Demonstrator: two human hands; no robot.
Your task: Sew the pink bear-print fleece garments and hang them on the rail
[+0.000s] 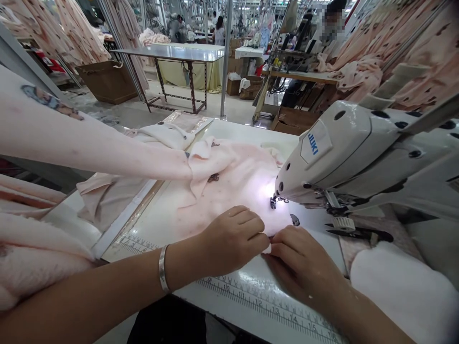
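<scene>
Pale pink fuzzy fabric with small dark printed figures lies across the white sewing table. Its near edge is pinched by my left hand, which wears a silver bangle at the wrist. Close beside it, my right hand pinches the same edge, with the fingertips of both hands almost meeting. Just beyond my hands, the presser foot of a white JUKI sewing machine stands over the lit fabric; whether it touches the cloth I cannot tell.
Black thread snips lie right of the needle area. A printed ruler runs along the table's front. Pink fabric hangs across the left side. White cloth bulges at the right. Behind stand a metal-topped table and cardboard boxes.
</scene>
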